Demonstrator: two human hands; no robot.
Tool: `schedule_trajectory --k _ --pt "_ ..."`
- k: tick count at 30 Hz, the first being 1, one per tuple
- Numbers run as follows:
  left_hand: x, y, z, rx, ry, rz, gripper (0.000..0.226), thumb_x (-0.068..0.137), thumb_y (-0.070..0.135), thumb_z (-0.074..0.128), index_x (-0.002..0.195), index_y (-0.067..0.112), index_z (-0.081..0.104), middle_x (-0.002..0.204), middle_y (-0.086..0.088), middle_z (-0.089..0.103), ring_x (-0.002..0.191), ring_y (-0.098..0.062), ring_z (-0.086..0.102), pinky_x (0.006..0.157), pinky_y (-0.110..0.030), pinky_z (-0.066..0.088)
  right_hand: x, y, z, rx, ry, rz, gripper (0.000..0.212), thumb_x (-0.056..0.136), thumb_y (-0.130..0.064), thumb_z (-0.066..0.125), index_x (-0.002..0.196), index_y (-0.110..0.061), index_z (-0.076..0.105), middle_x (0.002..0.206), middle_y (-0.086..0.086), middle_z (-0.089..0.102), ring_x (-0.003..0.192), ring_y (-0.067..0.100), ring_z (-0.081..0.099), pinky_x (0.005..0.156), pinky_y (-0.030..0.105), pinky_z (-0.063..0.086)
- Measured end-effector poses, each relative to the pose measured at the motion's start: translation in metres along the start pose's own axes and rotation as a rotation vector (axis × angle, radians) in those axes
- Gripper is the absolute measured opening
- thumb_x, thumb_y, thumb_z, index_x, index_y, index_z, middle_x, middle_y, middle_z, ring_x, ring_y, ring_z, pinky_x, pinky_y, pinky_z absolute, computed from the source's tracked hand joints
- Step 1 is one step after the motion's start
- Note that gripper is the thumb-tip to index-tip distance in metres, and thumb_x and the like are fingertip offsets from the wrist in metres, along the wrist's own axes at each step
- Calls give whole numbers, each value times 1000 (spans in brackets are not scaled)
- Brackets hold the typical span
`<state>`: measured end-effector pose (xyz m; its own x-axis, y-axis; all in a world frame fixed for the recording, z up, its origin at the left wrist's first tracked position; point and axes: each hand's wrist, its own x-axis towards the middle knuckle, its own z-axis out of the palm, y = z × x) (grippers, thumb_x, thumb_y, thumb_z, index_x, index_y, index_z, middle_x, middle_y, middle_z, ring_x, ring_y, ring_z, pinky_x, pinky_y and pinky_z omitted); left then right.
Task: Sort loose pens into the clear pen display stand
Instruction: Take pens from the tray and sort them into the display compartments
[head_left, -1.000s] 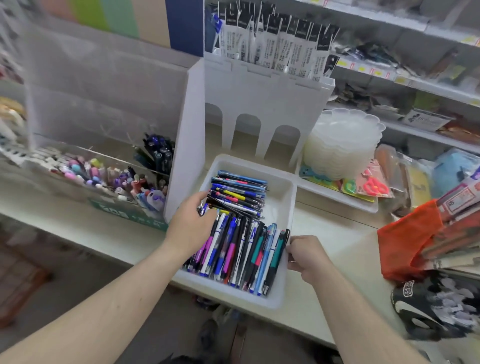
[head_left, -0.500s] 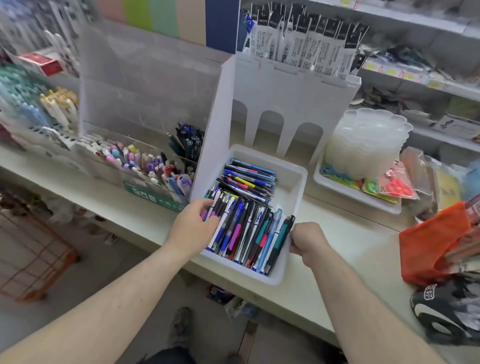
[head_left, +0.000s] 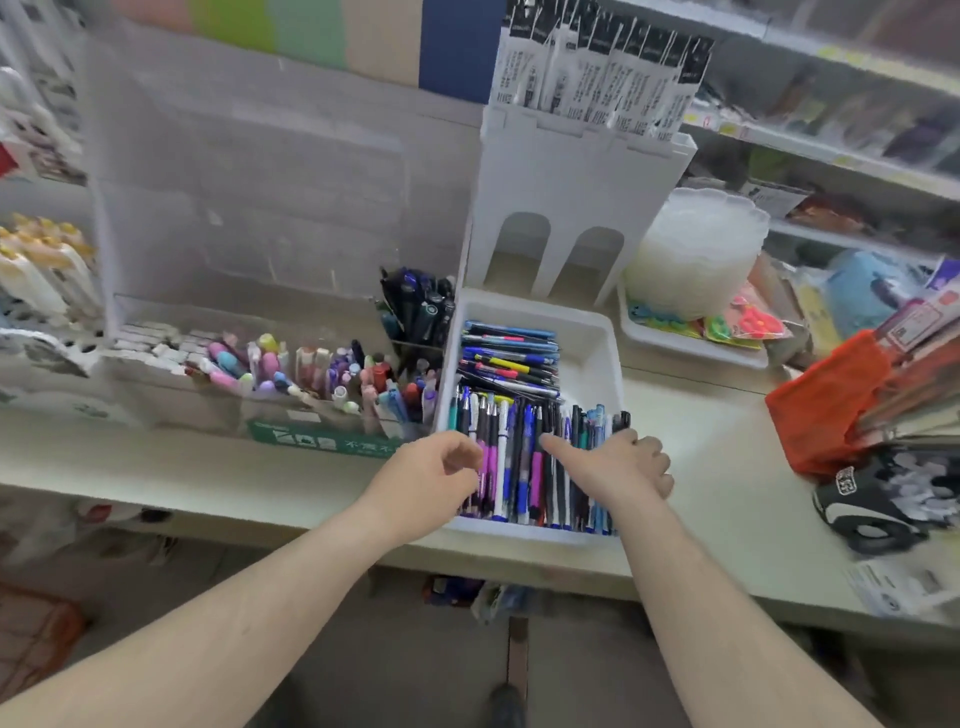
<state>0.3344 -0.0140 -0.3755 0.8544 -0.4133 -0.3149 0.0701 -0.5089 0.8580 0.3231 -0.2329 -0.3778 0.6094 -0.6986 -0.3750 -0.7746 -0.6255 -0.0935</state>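
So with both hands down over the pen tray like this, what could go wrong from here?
1. The white tray juts past the counter front edge; pressing on its near end might tip it off.
2. The pens lie tightly packed, so the right hand or left hand may drag out several.
3. The clear display stand already looks crowded in its lower compartments, so placed pens could land in the wrong slot.

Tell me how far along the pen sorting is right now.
Early. Done: a dark pen bunch already stands in the clear stand. In hand: nothing lifted; the left hand hovers curled and the right hand rests on the white tray's pens. Left: nearly the whole trayful.
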Motion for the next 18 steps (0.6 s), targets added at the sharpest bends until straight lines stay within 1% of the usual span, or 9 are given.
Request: schedule_trajectory --k 2,4,8,11,13,16,18 --pt "-3 -8 -16 19 -65 14 17 94 20 57 103 32 65 105 18 66 102 -2 59 86 -20 46 -7 -11 5 -27 32 60 136 57 -98 50 149 -2 25 147 18 36 135 34 38 109 44 36" --pt "-6 -12 -29 27 -112 29 17 94 21 57 102 32 65 105 18 65 101 -2 59 85 -22 47 -14 -21 8 -35 50 104 141 52 -99 54 149 -1 23 146 18 37 134 34 40 108 43 37" --pt "-8 -12 -42 -4 -157 39 16 93 20 57 95 33 66 103 16 66 100 -3 60 85 -25 48 -19 -31 10 -1 68 150 135 54 -91 65 147 -1 26 144 19 40 131 34 43 106 43 40" --pt "-7 -10 -44 1 -191 43 15 94 20 57 97 32 66 104 16 66 100 -4 60 87 -26 49 -19 -37 9 55 59 143 127 57 -79 76 146 -3 27 143 20 41 130 35 45 104 45 42" --pt "-5 -7 -42 6 -206 49 15 94 19 56 99 30 66 104 15 66 99 -4 60 86 -25 49 -20 -40 12 54 53 141 126 56 -76 79 146 -4 28 144 20 39 131 34 44 103 46 43" --pt "-2 1 -38 -14 -214 44 15 94 18 57 99 28 67 104 13 66 101 -4 60 88 -26 49 -19 -39 14 43 28 140 131 54 -75 81 148 -5 24 146 20 36 132 35 42 102 48 43" --pt "1 7 -36 -18 -220 33 15 94 17 56 97 28 67 105 13 66 101 -3 60 89 -27 48 -17 -36 13 74 12 142 129 55 -71 83 148 -5 24 144 20 37 130 35 44 99 48 45"
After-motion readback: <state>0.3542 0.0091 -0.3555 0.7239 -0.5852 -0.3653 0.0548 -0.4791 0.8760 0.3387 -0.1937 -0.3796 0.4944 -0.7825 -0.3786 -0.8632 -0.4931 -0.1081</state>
